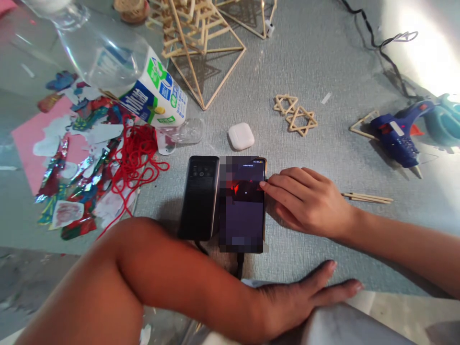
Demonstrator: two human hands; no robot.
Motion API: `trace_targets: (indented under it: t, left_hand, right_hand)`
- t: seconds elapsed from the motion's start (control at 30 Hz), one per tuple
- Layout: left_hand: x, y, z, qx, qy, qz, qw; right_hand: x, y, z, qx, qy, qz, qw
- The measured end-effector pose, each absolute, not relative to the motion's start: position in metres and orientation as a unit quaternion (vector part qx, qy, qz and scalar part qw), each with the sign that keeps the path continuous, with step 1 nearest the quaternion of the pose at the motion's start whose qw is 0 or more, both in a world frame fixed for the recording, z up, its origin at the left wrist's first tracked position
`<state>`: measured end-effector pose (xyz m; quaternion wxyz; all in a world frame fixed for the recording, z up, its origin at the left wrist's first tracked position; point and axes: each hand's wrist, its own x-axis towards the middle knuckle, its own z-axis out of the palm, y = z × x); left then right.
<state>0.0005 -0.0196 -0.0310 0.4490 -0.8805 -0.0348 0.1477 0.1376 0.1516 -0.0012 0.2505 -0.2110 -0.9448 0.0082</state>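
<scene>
Two phones lie side by side on the grey mat: a dark one (199, 196) face down on the left and one with a lit screen (242, 203) on the right. My right hand (305, 201) lies beside the lit phone with its fingers stretched out, the index fingertip touching the screen's right edge. My left hand (305, 299) rests flat near the bottom of the view, fingers spread, holding nothing; its forearm crosses in front of the phones.
A white earbud case (241, 136) sits above the phones. Two stick stars (295, 112), loose sticks (366, 197), a blue glue gun (397, 136) with cable, a stick frame (201, 43), a plastic bottle (136, 76), red string (138, 160) and foil scraps (75, 158) lie around.
</scene>
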Motion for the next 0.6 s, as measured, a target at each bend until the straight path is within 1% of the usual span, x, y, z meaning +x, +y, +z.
trace_targets:
  t: [0.03, 0.1, 0.17, 0.2, 0.23, 0.27, 0.3, 0.33, 0.37, 0.4, 0.47, 0.6]
  left_hand:
    - [0.0, -0.019, -0.033, -0.897, -0.028, 0.136, 0.419]
    - [-0.001, -0.019, -0.036, -0.919, 0.016, 0.065, 0.388]
    - [-0.001, -0.021, -0.038, -0.929, -0.017, 0.095, 0.358]
    - [-0.001, -0.022, -0.04, -0.926, -0.032, 0.104, 0.363]
    - [0.001, -0.024, -0.042, -0.916, -0.04, 0.104, 0.385]
    - [0.003, -0.025, -0.044, -0.894, -0.032, 0.082, 0.44]
    - [0.006, -0.026, -0.047, -0.854, -0.011, 0.038, 0.519]
    - [0.01, -0.026, -0.05, -0.792, -0.012, 0.035, 0.61]
    - [0.014, -0.024, -0.052, -0.715, -0.03, 0.062, 0.696]
    - [0.018, -0.02, -0.053, -0.652, -0.047, 0.101, 0.75]
    - [0.024, -0.01, -0.05, -0.568, -0.065, 0.185, 0.799]
    - [0.025, 0.011, -0.037, -0.538, 0.001, 0.279, 0.796]
  right_hand:
    - [0.138, 0.152, -0.002, -0.211, -0.944, 0.012, 0.252]
    - [0.138, 0.151, -0.002, -0.213, -0.943, 0.019, 0.255]
    - [0.138, 0.151, -0.002, -0.214, -0.943, 0.021, 0.255]
    - [0.138, 0.151, -0.002, -0.214, -0.943, 0.019, 0.254]
    - [0.138, 0.151, -0.002, -0.214, -0.943, 0.016, 0.253]
    - [0.138, 0.151, -0.002, -0.214, -0.943, 0.011, 0.253]
    - [0.138, 0.152, -0.001, -0.213, -0.943, 0.007, 0.254]
    - [0.138, 0.152, -0.001, -0.212, -0.943, 0.005, 0.255]
    - [0.137, 0.152, -0.001, -0.21, -0.944, 0.004, 0.256]
    - [0.137, 0.152, 0.0, -0.208, -0.944, 0.002, 0.256]
    - [0.137, 0.153, 0.0, -0.207, -0.945, 0.001, 0.255]
    - [0.137, 0.153, 0.001, -0.21, -0.944, 0.0, 0.253]
